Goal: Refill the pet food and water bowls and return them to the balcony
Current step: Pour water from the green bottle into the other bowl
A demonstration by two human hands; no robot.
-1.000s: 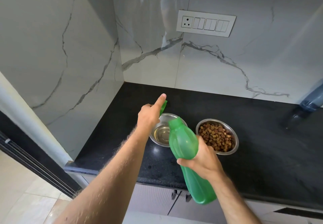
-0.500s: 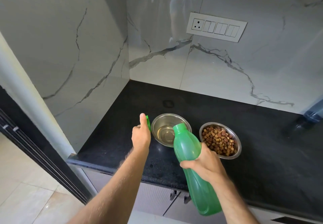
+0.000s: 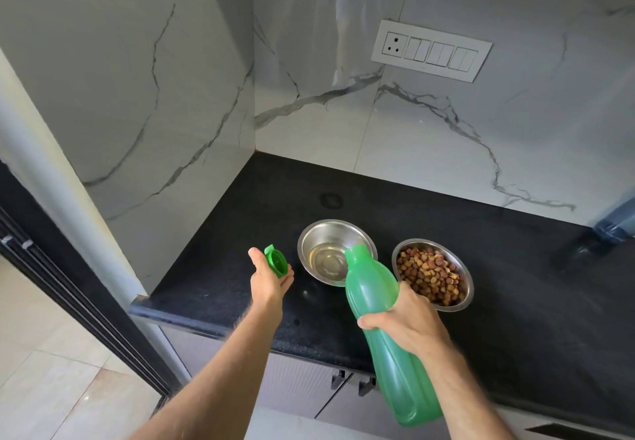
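Spanning the lower half of the view, a black counter [image 3: 515, 302] is seen, set into a corner of marble-patterned walls [image 3: 137, 79]; a switch plate [image 3: 431, 50] is fixed to the back wall. A pale tiled floor [image 3: 51, 371] is visible past the counter's left end.

A green bottle [image 3: 381, 329] is gripped around its middle by the right hand [image 3: 409, 326], fingers and thumb curled round it. The bottle is tilted, its uncapped neck held over the near right rim of the water bowl [image 3: 337, 250], its base out beyond the counter's front edge. Whether water is leaving the neck cannot be told.

Two steel bowls are placed side by side near the counter's front edge, toward its left end. A shallow pool of water is held in the left one. The food bowl [image 3: 433, 274], just to its right and apart from it, is filled with brown kibble [image 3: 429, 273] and is partly hidden at its near left by the right hand.

The left hand [image 3: 271, 278] is held above the counter just left of the water bowl, near the front left corner, palm turned up. A green cap [image 3: 276, 261] is pinched between the thumb and loosely curled fingers, hollow side showing.
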